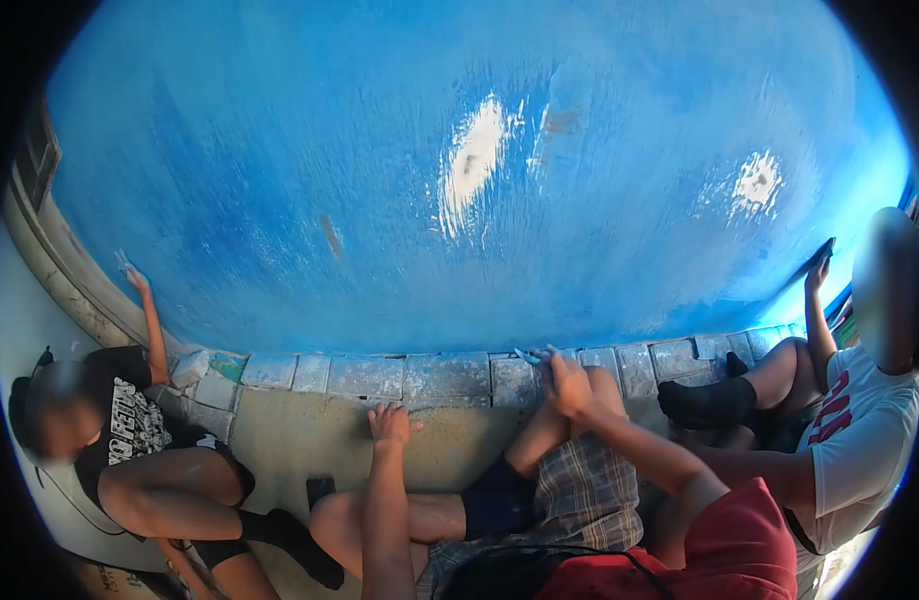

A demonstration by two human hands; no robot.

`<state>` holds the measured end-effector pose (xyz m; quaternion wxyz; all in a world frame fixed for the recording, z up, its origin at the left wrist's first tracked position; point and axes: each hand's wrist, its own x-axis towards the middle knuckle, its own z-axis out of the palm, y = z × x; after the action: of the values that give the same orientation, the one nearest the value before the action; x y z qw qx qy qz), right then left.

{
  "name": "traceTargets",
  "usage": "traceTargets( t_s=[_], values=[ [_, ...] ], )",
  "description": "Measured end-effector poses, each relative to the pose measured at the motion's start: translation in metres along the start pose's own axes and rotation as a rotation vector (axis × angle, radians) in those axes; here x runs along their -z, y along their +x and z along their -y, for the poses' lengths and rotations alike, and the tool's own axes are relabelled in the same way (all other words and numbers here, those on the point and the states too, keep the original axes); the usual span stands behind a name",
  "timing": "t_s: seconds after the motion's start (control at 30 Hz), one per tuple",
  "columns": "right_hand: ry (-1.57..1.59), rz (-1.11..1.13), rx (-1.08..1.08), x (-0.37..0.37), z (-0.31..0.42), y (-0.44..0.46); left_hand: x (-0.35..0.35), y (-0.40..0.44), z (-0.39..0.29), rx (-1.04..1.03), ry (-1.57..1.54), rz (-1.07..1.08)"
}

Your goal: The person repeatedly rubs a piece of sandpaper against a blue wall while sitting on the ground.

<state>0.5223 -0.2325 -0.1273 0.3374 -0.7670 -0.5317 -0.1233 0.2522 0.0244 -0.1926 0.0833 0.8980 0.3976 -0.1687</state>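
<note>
black shirt (129, 385) with white "NO" then unclear letters, white shirt (864, 430), unreadable red print (831, 408)

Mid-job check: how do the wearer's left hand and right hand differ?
The left hand is open with fingers spread, nothing visible in it; the right hand is closed on a thin bluish object. The left hand appears by the near edge of the grey bricks, while the right hand sits higher in the picture, nearer the blue wall. Both are bare.
</note>
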Motion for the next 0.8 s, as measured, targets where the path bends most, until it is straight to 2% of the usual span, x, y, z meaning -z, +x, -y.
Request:
traceTargets(
  t_s=[0.07, 0.1, 0.17, 0.23, 0.27, 0.3, 0.33, 0.37, 0.4, 0.43, 0.47, 0.5, 0.57, 0.67, 0.8],
  values=[
    [-0.011, 0.001, 0.149, -0.008, 0.006, -0.013, 0.003, -0.001, 0.000, -0.001, -0.046, -0.018],
    [-0.030, -0.003, 0.085, -0.008, 0.006, -0.016, 0.003, -0.004, 0.001, 0.011, -0.078, -0.024],
    [-0.058, 0.004, -0.040, -0.002, 0.014, -0.012, -0.003, -0.014, 0.005, 0.013, -0.170, -0.333],
    [0.045, -0.118, -0.137, -0.003, 0.014, -0.004, 0.037, -0.010, 0.043, -0.006, -0.210, -0.366],
    [0.075, -0.166, -0.159, -0.003, 0.008, -0.003, 0.066, -0.022, 0.070, -0.026, -0.188, -0.575],
    [0.107, -0.208, -0.183, -0.003, 0.003, -0.005, 0.098, -0.034, 0.105, 0.010, -0.096, -0.721],
    [0.160, -0.195, -0.256, -0.004, -0.002, -0.009, 0.131, -0.057, 0.138, 0.065, 0.129, -0.813],
    [0.199, -0.187, -0.301, -0.003, -0.001, -0.013, 0.184, -0.104, 0.136, 0.218, 0.248, -0.819],
    [0.238, -0.182, -0.343, 0.000, 0.002, -0.015, 0.205, -0.137, 0.162, 0.185, 0.461, -0.930],
    [0.273, -0.191, -0.379, 0.001, 0.000, -0.010, 0.208, -0.169, 0.202, 0.099, 0.597, -0.927],
    [0.274, -0.181, -0.378, -0.001, -0.002, -0.009, 0.214, -0.207, 0.233, 0.079, 0.449, -0.785],
    [0.272, -0.179, -0.372, -0.003, -0.003, -0.009, 0.203, -0.244, 0.290, 0.002, 0.447, -0.822],
    [0.274, -0.201, -0.383, -0.008, -0.005, -0.003, 0.201, -0.303, 0.339, 0.246, 0.381, -0.641],
    [0.274, -0.236, -0.404, -0.013, -0.007, 0.003, 0.185, -0.343, 0.370, 0.570, 0.311, -0.436],
    [0.287, -0.191, -0.456, -0.002, -0.007, -0.008, 0.171, -0.337, 0.353, 0.683, 0.235, -0.373]
  ],
)
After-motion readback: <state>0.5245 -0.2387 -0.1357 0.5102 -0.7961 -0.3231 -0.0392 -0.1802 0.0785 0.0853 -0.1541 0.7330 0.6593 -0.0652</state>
